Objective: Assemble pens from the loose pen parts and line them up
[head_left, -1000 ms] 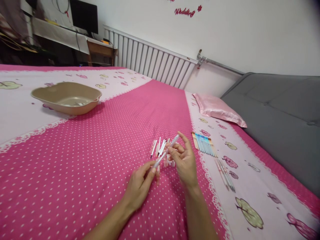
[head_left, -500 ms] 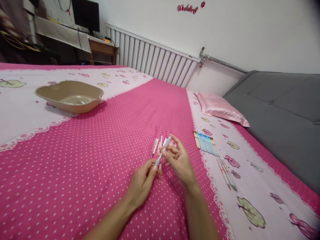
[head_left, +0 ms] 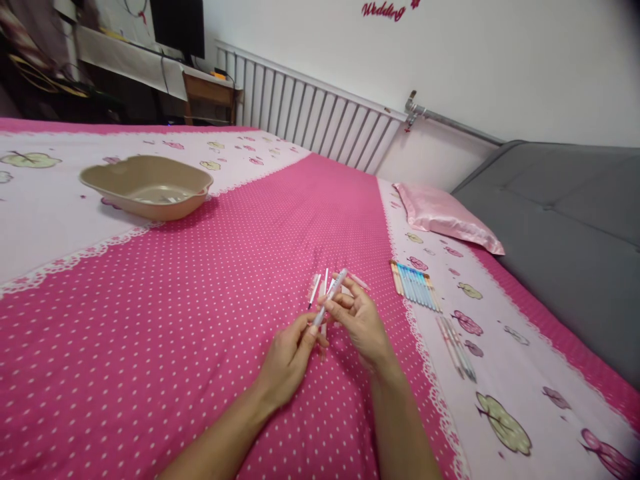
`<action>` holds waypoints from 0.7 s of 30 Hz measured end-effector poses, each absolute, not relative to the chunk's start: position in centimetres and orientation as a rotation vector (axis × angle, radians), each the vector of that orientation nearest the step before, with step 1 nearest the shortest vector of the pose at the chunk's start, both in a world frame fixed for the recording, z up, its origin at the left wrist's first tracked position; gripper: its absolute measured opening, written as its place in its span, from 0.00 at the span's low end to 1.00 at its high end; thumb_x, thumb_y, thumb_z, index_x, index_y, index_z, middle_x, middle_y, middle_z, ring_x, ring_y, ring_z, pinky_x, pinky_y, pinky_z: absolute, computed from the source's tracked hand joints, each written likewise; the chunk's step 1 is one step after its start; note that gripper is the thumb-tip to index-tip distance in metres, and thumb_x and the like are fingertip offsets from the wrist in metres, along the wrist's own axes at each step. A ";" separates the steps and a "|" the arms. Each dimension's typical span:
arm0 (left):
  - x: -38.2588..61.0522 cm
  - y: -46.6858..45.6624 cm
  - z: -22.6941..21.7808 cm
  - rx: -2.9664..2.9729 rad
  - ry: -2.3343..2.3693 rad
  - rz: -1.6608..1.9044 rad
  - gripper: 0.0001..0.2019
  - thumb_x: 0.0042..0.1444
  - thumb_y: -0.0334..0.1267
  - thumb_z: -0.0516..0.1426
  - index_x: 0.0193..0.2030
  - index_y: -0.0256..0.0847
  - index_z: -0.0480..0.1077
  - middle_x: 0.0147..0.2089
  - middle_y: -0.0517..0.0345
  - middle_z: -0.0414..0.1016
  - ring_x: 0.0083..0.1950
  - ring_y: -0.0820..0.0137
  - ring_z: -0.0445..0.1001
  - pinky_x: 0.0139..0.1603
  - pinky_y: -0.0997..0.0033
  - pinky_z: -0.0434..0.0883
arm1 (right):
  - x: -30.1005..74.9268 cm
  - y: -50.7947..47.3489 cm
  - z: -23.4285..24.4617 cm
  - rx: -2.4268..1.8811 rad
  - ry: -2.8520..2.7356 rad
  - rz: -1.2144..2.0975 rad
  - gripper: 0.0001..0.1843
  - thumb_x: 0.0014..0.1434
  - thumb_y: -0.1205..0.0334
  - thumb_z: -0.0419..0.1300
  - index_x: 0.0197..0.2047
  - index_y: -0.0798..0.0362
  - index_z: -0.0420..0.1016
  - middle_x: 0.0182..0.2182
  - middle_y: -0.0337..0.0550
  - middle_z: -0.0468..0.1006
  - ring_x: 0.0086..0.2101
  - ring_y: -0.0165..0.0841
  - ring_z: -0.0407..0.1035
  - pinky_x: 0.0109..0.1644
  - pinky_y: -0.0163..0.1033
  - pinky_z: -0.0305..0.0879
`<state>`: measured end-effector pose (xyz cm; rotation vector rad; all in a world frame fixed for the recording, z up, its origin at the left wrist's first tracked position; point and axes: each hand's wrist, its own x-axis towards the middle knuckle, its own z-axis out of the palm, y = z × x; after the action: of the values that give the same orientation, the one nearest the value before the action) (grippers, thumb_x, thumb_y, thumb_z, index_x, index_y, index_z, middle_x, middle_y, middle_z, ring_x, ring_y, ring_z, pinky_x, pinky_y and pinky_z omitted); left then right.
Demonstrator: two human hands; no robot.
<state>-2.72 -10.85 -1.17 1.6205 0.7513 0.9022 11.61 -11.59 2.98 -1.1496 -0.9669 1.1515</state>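
Note:
A pale, whitish pen (head_left: 338, 283) is held aslant between my two hands, its upper end pointing away from me. My left hand (head_left: 289, 357) pinches its lower end between thumb and fingers. Higher up the barrel, my right hand (head_left: 357, 320) closes its thumb and fingers on the same pen. Beyond and beneath my hands lie several loose pen parts, among them a thin white refill (head_left: 314, 291) with a dark tip. My hands partly hide this little pile.
A row of blue and orange pens (head_left: 416, 287) lies to the right, with several whitish pens (head_left: 457, 348) nearer me. A beige basin (head_left: 147, 193) holding small pieces stands at the left. A pink pillow (head_left: 445, 217) rests by the grey headboard (head_left: 555, 220).
The pen has turned slightly in my fingers, and its printed marking shows less. Both hands keep their grip on it. The whole view has shifted a little.

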 end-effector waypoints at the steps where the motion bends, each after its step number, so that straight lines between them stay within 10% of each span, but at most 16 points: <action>1: -2.7 -10.8 -1.2 1.617 0.748 0.900 0.16 0.64 0.44 0.45 0.48 0.38 0.67 0.33 0.57 0.75 0.36 0.68 0.73 0.41 0.67 0.67 | 11.6 -11.6 3.0 -1.152 -0.971 1.156 0.33 0.48 0.59 0.68 0.56 0.52 0.62 0.30 0.39 0.77 0.32 0.31 0.73 0.38 0.37 0.68; 21: -2.8 -10.9 -1.2 1.574 0.719 0.887 0.16 0.64 0.44 0.45 0.46 0.37 0.68 0.32 0.57 0.74 0.35 0.67 0.73 0.40 0.68 0.68 | 11.9 -11.8 3.2 -1.139 -1.070 1.250 0.28 0.52 0.59 0.64 0.56 0.53 0.64 0.37 0.45 0.79 0.34 0.33 0.74 0.42 0.40 0.68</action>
<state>-2.79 -10.93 -1.23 1.5736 0.7191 0.8873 11.88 -11.85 3.20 -1.1386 -1.0700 1.2498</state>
